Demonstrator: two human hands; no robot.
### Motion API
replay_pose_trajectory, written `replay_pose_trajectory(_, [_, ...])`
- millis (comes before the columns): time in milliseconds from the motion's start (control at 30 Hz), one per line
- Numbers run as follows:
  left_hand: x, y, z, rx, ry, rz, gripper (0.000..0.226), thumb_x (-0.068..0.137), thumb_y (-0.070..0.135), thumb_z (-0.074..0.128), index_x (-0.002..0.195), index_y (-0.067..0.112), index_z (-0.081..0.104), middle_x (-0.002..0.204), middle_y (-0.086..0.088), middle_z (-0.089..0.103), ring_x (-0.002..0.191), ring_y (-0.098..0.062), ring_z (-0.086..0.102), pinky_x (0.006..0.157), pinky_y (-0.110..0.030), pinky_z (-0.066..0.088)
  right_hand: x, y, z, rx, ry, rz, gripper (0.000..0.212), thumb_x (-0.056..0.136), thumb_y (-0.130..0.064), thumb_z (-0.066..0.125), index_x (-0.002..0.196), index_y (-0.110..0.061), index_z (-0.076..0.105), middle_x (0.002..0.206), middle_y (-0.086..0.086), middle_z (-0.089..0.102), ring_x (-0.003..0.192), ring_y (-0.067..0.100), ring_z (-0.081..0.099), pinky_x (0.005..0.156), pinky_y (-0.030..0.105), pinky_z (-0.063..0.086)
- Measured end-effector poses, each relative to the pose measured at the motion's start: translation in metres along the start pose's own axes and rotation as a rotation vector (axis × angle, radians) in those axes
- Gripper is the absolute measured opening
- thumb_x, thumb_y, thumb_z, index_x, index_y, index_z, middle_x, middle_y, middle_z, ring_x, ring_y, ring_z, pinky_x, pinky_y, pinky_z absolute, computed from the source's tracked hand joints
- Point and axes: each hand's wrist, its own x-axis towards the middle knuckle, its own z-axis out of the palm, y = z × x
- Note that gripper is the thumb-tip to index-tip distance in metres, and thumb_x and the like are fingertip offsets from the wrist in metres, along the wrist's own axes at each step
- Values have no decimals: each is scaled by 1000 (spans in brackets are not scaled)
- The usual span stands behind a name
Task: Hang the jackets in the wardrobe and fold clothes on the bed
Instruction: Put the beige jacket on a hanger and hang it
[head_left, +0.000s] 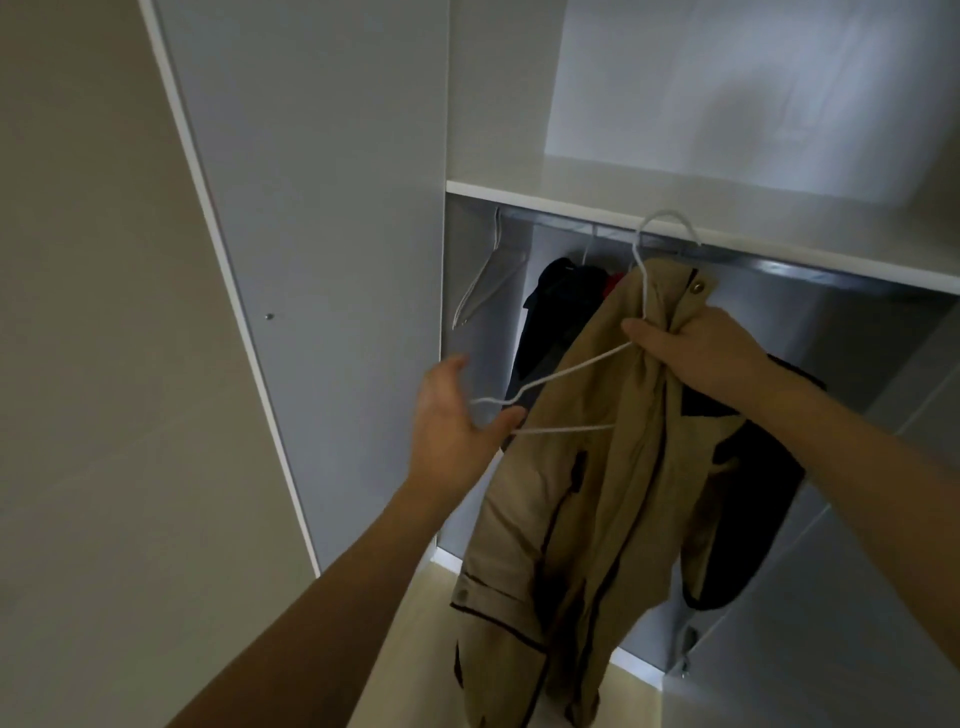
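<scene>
A tan jacket (582, 499) with dark trim and dark lining hangs bunched from my right hand (696, 353), which grips its collar together with the neck of a white wire hanger (566, 371). The hanger's hook reaches up just under the wardrobe rail (779, 267), beneath the shelf. One hanger arm sticks out bare to the left of the jacket. My left hand (457, 415) is open with spread fingers, its thumb and palm touching the tip of that bare arm. A dark jacket (556, 306) hangs on the rail behind.
An empty white hanger (485, 280) hangs at the rail's left end. The white shelf (727, 218) sits just above the rail. The open wardrobe door (291, 260) stands to the left. Pale floor shows below the jacket.
</scene>
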Motion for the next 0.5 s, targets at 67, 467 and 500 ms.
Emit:
replay_pose_trajectory(67, [-17, -22, 17, -404, -36, -462, 107, 68, 37, 86, 149, 18, 19, 145, -3, 33, 122, -11, 38, 99, -28, 37, -2, 9, -1, -20, 55, 14, 36, 86, -67, 46, 89, -34, 60, 87, -7, 59, 83, 14, 56, 81, 31, 43])
replay_pose_trajectory(467, [24, -37, 40, -187, -801, -844, 37, 97, 13, 54, 129, -6, 55, 112, -17, 67, 95, -28, 66, 79, -30, 56, -28, 38, -60, -128, 275, 16, 44, 89, -62, 46, 74, -23, 58, 73, -3, 58, 69, 14, 55, 68, 30, 43])
replay_pose_trajectory(500, [51, -15, 21, -305, -683, -842, 36, 93, 12, 58, 123, -8, 59, 101, -20, 68, 83, -31, 66, 74, -36, 58, -33, 43, -59, -163, 279, 45, 45, 89, -63, 45, 67, -24, 53, 68, -3, 56, 66, 16, 54, 66, 30, 42])
